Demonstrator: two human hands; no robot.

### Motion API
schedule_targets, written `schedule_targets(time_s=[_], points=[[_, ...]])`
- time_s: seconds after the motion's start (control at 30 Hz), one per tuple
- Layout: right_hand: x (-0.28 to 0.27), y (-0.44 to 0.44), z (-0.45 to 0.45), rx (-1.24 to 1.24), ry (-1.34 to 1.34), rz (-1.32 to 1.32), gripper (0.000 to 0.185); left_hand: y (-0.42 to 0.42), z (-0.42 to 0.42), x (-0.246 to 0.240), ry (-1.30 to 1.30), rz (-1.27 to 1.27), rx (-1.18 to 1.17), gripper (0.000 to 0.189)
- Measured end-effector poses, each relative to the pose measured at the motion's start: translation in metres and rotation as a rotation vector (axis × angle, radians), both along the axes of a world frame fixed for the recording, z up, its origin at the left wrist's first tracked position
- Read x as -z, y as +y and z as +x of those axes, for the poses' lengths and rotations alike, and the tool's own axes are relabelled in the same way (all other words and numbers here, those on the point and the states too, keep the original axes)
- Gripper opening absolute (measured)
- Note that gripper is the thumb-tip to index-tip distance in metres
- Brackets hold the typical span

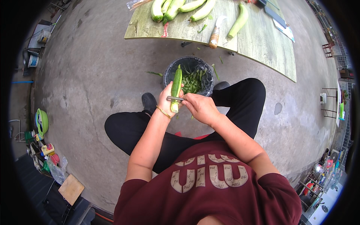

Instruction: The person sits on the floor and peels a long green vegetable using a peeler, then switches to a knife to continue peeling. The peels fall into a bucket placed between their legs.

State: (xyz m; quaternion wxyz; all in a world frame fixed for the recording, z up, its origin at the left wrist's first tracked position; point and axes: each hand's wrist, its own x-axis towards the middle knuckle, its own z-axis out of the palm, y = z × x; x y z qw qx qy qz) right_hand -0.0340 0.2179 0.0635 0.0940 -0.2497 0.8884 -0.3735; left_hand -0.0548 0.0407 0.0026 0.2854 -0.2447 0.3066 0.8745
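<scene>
My left hand (166, 95) grips a green zucchini-like gourd (176, 81) that points away from me, its near end pale where the skin is off. My right hand (201, 107) holds a metal peeler (175, 99), its blade lying across the gourd near that pale end. Just beyond and below both hands stands a round bin (207, 63) lined with dark plastic, with green peelings (192, 81) inside.
A wood-patterned table (261, 47) ahead bears several pale peeled gourds (202, 11), another gourd (239, 21) and a hooked knife with a wooden handle (214, 36). Green scraps (215, 71) lie on the concrete floor (76, 84) around the bin. My knees flank it on the near side.
</scene>
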Motion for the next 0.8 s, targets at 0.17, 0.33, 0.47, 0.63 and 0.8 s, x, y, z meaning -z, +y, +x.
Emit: schedule_targets(time_s=[0.17,0.33,0.47,0.63,0.8], points=[[0.0,0.001,-0.003,0.009,0.007,0.02,0.018,0.006,-0.003,-0.008,-0.025,-0.053,-0.082,0.048],[-0.002,0.002,-0.004,-0.003,0.021,0.024,0.018,0.006,-0.003,-0.003,-0.006,-0.04,-0.088,0.05],[0.005,0.003,-0.004,0.005,0.099,0.038,0.016,0.004,-0.001,-0.001,0.008,-0.019,-0.054,0.049],[0.007,0.001,-0.009,0.036,0.15,0.038,0.016,0.006,-0.001,-0.02,-0.028,-0.048,-0.02,0.046],[0.011,-0.001,-0.02,0.075,0.185,0.069,0.017,0.003,-0.004,-0.017,-0.097,0.098,0.015,0.048]])
